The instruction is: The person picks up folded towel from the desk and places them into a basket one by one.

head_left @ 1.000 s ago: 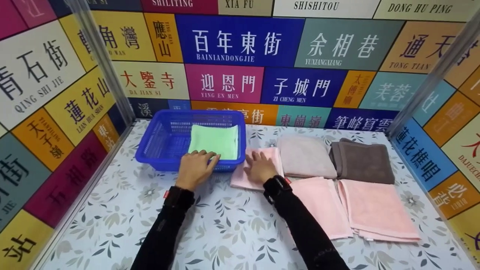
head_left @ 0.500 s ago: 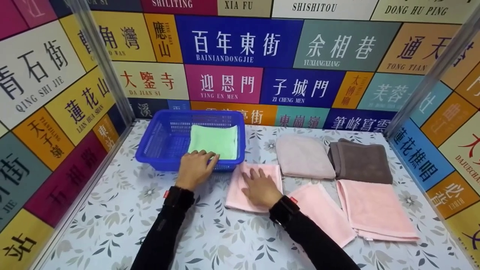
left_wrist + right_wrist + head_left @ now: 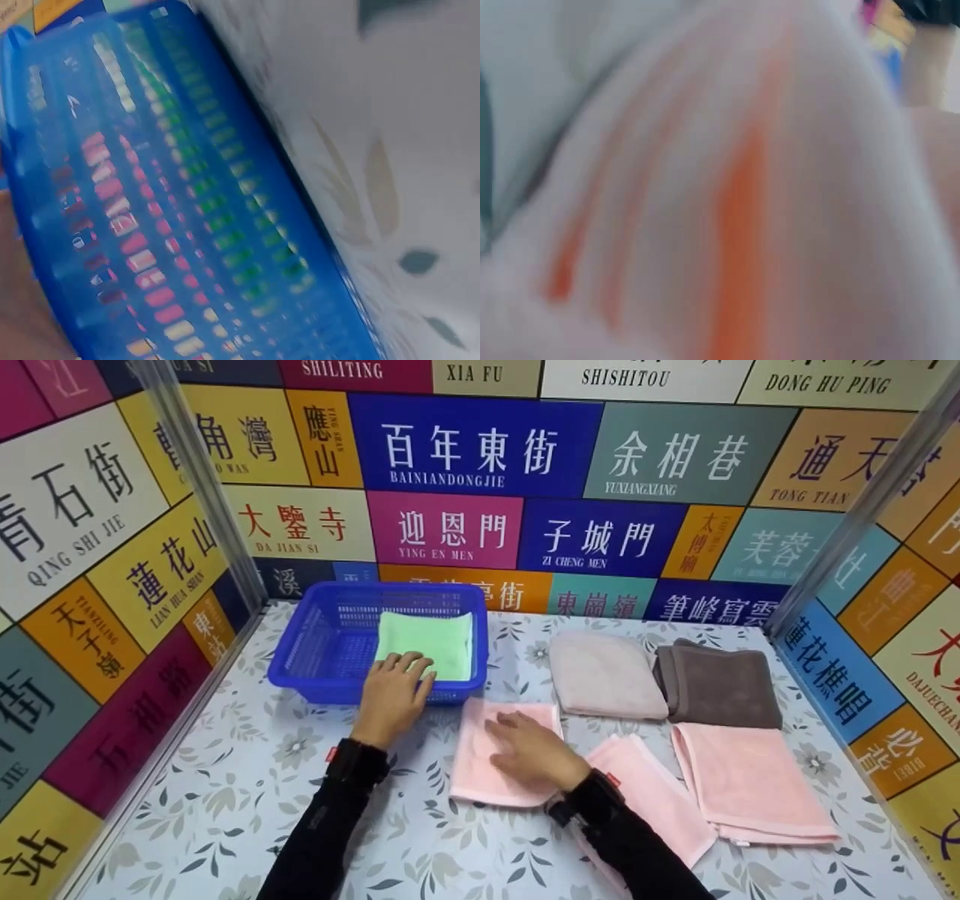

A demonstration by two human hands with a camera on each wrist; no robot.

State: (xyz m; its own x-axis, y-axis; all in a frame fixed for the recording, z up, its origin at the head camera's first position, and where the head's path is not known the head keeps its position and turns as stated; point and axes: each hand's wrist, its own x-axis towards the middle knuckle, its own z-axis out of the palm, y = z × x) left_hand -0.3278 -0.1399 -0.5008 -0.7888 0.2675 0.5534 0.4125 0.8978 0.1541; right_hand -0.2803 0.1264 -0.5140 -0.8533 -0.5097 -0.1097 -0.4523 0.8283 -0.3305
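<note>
In the head view my left hand (image 3: 391,695) rests over the near rim of a blue plastic basket (image 3: 281,666), its fingertips at a folded light-green towel (image 3: 425,639) inside. The left wrist view shows the slotted wall (image 3: 217,202) of that basket, with part of the hand (image 3: 30,292) at the left edge. My right hand (image 3: 536,751) lies on a folded pink towel (image 3: 480,780) in front of the basket, its fingers slightly bent and spread on the cloth. Blurred folds of the pink towel (image 3: 667,210) fill most of the right wrist view.
To the right lie a pale grey-pink folded towel (image 3: 606,675), a dark brown one (image 3: 724,686) and a larger pink one (image 3: 757,784). Another pink towel (image 3: 652,787) sits partly under my right forearm. Sign-printed panels (image 3: 472,450) wall in the leaf-patterned table (image 3: 225,810).
My right hand has drawn the pink towel away from the basket toward me, and its fingers have turned leftward. The pink towel under the forearm has shifted and skewed. The left hand stays put.
</note>
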